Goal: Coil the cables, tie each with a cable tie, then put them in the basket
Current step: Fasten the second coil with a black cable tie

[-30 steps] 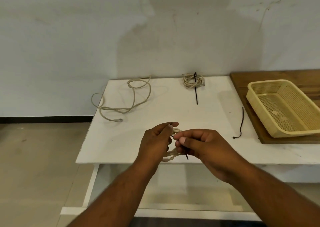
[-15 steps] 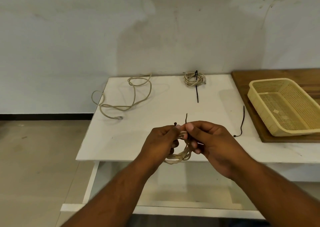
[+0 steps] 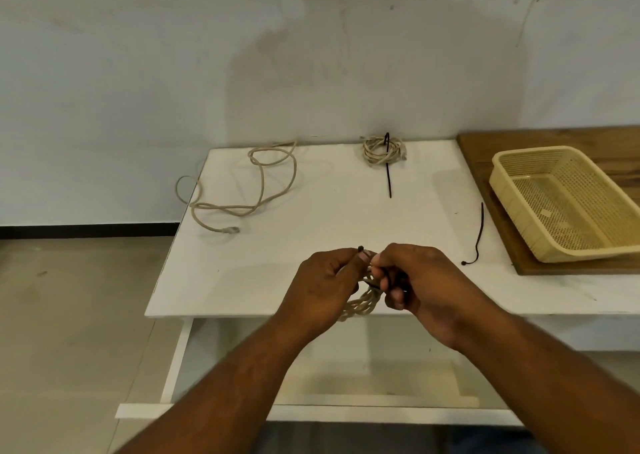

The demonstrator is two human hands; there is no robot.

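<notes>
Over the table's near edge I hold a coiled beige cable [image 3: 360, 303] between both hands. My left hand [image 3: 322, 289] pinches the coil's top together with the head of a black cable tie [image 3: 361, 248]. My right hand [image 3: 419, 280] grips the tie's tail, which loops around the coil. At the back of the table lies a second coiled cable [image 3: 382, 150] with a black tie [image 3: 388, 176] through it. A loose uncoiled cable [image 3: 242, 190] sprawls at the back left, partly over the edge. A spare black tie [image 3: 478, 235] lies to the right. The yellow basket [image 3: 519, 204] stands far right.
The white table [image 3: 311, 232] stands against a pale wall. The basket rests on a brown wooden board [image 3: 491, 142] at the table's right side. Tiled floor lies to the left and below.
The tie's tail, sticking up half a second ago, is now bent down inside my right hand. Both hands have stayed close together over the near edge.
</notes>
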